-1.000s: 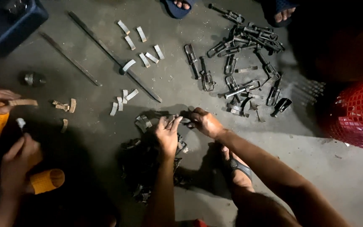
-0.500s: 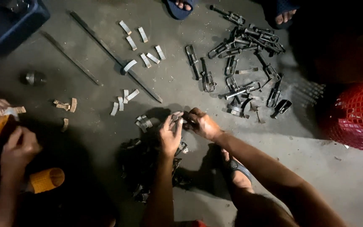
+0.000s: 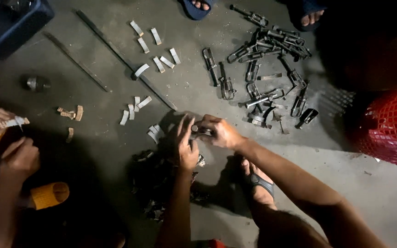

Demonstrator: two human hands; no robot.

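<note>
Surface: grey concrete floor, dim light. Landmark: clip, small dark metal, centre.
L hand: fingers spread, tips on clip.
R hand: closed round clip.
Above clip: 2 long rods; 6 pale strips.
Upper right of clip: clip pile, count unclear.
Far right: 1 red basket.
Left: co-worker's 2 hands.

Floor: grey concrete.
Clamps: heaped on it.
Strips: left of clamps.
Rods: beside strips.
</note>
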